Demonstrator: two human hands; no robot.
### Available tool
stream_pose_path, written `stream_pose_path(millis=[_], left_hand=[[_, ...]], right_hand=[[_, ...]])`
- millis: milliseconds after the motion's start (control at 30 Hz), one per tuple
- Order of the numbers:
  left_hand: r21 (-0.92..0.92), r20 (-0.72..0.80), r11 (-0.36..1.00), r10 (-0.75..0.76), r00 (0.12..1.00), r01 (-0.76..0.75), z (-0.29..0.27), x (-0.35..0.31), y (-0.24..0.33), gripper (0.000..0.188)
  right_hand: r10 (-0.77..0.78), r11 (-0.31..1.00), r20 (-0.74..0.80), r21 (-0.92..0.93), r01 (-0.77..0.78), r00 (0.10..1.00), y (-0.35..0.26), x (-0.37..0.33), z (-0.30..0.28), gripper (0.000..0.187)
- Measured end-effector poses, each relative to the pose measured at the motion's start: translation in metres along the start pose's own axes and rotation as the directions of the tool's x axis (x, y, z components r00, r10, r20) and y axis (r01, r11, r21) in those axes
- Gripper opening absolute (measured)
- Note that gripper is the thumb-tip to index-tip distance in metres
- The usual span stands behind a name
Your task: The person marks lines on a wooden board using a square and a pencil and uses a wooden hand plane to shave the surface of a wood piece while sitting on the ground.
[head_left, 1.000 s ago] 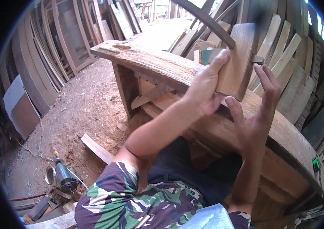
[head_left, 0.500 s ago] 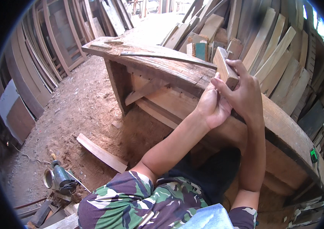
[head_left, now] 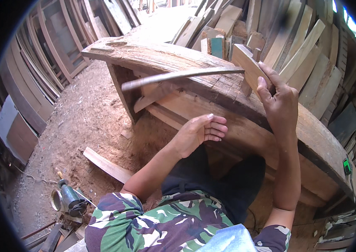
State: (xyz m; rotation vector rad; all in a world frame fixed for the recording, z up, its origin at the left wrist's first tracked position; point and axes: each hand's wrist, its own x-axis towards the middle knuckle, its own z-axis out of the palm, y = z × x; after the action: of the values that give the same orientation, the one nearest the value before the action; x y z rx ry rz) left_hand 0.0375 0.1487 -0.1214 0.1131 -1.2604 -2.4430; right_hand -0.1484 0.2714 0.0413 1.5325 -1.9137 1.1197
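Note:
My right hand (head_left: pixel 279 94) grips the wooden block of what looks like a try square (head_left: pixel 249 69), thumb on the near face and fingers over the top. From the block its long thin blade (head_left: pixel 182 75) stretches left, over the bench and past its near edge. My left hand (head_left: pixel 205 130) is off the tool, in front of the bench's near side. Its fingers are loosely curled, with nothing visible in them. The worn wooden bench (head_left: pixel 157 54) has a rough, gouged top and shows boards beneath it.
Many planks (head_left: pixel 312 46) lean behind the bench, and wooden frames (head_left: pixel 60 38) stand at the far left. A green tape measure (head_left: pixel 346 166) rests on the bench's right end. On the sawdust-covered floor lie a loose board (head_left: pixel 106 164) and a corded power tool (head_left: pixel 69 197).
My left hand has let go of the block and drawn back toward me, down and left. My right hand has turned the tool, swinging its blade's far end nearer, off the bench top.

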Motion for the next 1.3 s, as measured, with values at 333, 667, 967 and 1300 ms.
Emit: stream_pose_path(millis=[333,667,967,1300], left_hand=[[-0.280,-0.005,0.743,0.633,0.774,-0.608,0.019,-0.004,0.052,0.063],[-0.474,-0.113,0.566,0.720,0.685,-0.674,0.003,-0.010,0.091,0.054],[-0.421,0.395,0.783,0.613,0.685,-0.458,-0.037,0.039,0.093,0.055],[0.171,-0.136,0.738,0.673,0.727,-0.652,-0.051,-0.030,0.083,0.046]], right_hand=[[-0.386,0.919,-0.259,-0.029,0.393,0.885,-0.017,0.003,0.029,0.049],[-0.017,0.030,0.084,0.996,-0.083,0.996,-0.035,-0.016,0.061,0.071],[-0.571,-0.341,0.503,0.574,-0.745,0.649,0.005,0.002,0.052,0.076],[-0.657,-0.059,0.359,0.852,-0.520,0.663,0.014,0.004,0.049,0.063]])
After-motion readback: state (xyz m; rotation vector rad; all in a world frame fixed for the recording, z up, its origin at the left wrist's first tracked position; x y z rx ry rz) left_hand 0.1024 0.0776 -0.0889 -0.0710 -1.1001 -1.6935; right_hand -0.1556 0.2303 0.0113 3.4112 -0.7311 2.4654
